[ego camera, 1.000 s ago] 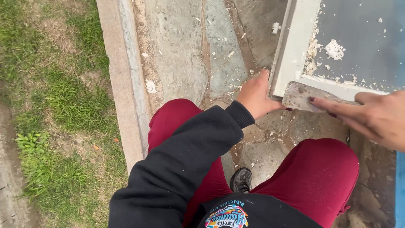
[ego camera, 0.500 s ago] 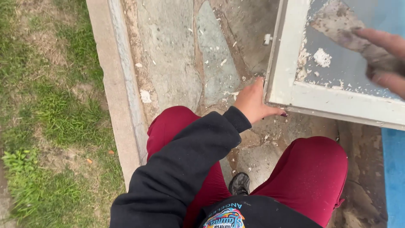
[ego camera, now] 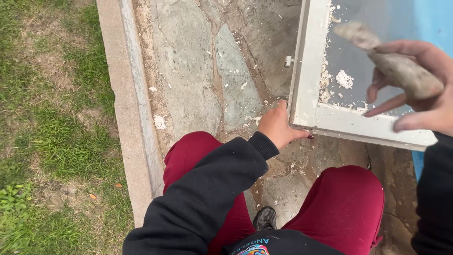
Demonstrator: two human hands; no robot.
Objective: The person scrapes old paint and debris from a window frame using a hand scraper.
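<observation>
A white-painted window frame (ego camera: 311, 71) with a glass pane lies flat on stone paving. My left hand (ego camera: 277, 126) grips its near left corner from below. My right hand (ego camera: 415, 89) is raised above the pane at the right edge of view, closed around a grey, dust-caked scraper (ego camera: 391, 63) whose blade points up and to the left. White flakes of old paint or putty (ego camera: 344, 79) lie on the glass by the frame's inner edge.
My knees in dark red trousers (ego camera: 344, 208) are bent under the frame, a black shoe (ego camera: 265, 218) between them. A concrete kerb (ego camera: 130, 123) separates the stone paving (ego camera: 188, 71) from grass (ego camera: 52, 141) on the left. A blue surface (ego camera: 432, 19) shows at top right.
My right hand lifted the scraper from the frame's near edge up over the pane and closer to the camera. My left hand stayed on the frame's corner.
</observation>
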